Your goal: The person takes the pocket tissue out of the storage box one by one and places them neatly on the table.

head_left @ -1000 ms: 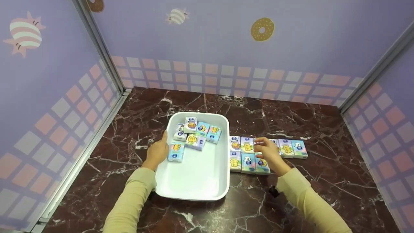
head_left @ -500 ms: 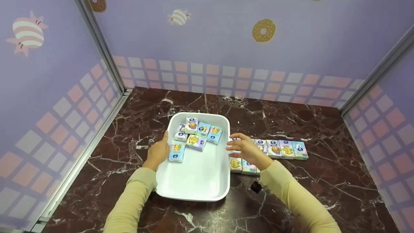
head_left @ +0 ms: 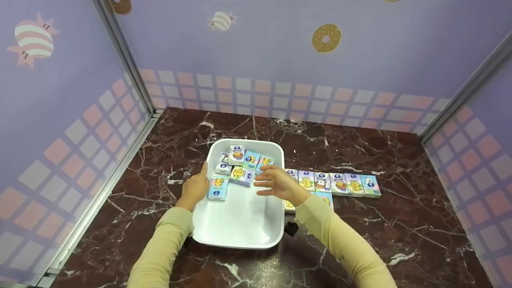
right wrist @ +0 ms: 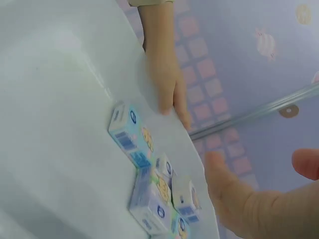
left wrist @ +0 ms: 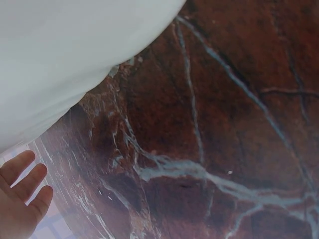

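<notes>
A white tray [head_left: 236,228] stands on the dark marble table. Inside it, towards the back, lie several small cartoon-printed packs that look like pocket tissues; one pack [head_left: 218,189] sits near the left wall, one [head_left: 236,155] rests on others. At the tray's left rim my left hand [head_left: 196,188] holds the edge, its thumb inside and fingers outside; the fingers [left wrist: 30,181] show beside the wall in the left wrist view. Over the tray's right side hangs my right hand [head_left: 280,185], fingers spread and holding nothing. It partly hides a blue pack [head_left: 265,161].
Right of the tray, more packs [head_left: 338,184] lie side by side in two rows; the front row [head_left: 326,199] is partly behind the right forearm. Printed panels [head_left: 280,48] enclose the table at the back and both sides. A dark object [head_left: 291,229] shows under the right wrist.
My right hand has moved left, from above the rows of packs across the tray's right rim to over its inside. The left hand and the tray have stayed put.
</notes>
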A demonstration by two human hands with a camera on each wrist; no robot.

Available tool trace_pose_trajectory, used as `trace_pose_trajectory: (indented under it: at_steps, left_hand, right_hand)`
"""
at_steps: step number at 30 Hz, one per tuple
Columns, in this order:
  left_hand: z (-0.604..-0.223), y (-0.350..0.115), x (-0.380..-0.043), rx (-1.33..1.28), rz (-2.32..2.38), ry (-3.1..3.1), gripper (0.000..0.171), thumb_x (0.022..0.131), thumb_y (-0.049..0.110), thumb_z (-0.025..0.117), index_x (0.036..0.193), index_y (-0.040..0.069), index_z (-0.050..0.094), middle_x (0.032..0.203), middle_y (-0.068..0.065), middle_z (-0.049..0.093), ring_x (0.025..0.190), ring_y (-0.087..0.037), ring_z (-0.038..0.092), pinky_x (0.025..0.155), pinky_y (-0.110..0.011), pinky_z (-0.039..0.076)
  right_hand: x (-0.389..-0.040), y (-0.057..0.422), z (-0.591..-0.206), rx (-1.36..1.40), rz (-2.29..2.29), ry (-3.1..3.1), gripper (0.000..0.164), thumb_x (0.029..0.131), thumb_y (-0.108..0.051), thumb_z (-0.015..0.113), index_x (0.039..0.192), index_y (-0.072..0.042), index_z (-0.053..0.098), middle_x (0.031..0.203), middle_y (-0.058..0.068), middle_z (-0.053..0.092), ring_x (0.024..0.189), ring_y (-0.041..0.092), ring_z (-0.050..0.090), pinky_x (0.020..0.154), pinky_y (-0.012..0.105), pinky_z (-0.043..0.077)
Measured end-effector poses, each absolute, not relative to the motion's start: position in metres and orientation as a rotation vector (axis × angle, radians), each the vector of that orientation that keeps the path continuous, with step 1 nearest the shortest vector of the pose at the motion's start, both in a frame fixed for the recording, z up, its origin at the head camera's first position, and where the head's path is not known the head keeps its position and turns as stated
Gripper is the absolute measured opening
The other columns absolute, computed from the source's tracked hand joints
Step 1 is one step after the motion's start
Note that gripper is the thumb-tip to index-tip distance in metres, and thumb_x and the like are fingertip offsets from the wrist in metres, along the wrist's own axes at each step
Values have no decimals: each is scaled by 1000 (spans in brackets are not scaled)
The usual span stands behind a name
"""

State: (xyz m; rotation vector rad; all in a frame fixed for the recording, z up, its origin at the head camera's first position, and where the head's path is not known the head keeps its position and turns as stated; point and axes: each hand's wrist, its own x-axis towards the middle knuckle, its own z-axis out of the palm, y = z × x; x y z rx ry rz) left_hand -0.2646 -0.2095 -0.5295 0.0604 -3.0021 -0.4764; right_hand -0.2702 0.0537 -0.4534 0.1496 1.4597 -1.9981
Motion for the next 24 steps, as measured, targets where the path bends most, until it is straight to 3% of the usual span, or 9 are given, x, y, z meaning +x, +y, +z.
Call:
trace_pose_trajectory:
  at_steps: [5,11,18,24]
  left_hand:
    - [-530,-210,-264,86,-477,-3020,51,90,14,39,139,7,27,63,-15,55,51,-26,48,54,-43,42]
    - [-532,-212,-264,53,-471,-2983,51,89,13,41,138,5,30,61,-15,55,48,-25,48,49,-42,41]
    - [-531,-211,-263,38,-486,-2967,50,88,13,40,137,4,30,60,-16,54,48,-27,48,49,-44,40]
    - [-530,-210,-263,53,-507,-2993,51,89,14,37,138,5,28,66,-18,58,52,-29,51,53,-45,42]
  right_hand:
    - [-271,33,-458,163,-1989,1447,29,89,-12,40,118,-7,39,104,15,46,107,35,49,81,48,45]
    - [-274,13,-471,210,-1970,1454,44,87,-11,42,130,-2,32,106,16,45,92,27,54,89,50,40]
    - [-276,-2,-488,264,-1938,1432,51,84,-13,45,133,-4,30,133,26,32,116,37,43,94,52,36]
    - [-277,-10,-500,234,-1913,1409,48,83,-18,50,127,-6,36,136,27,29,123,40,35,94,53,36]
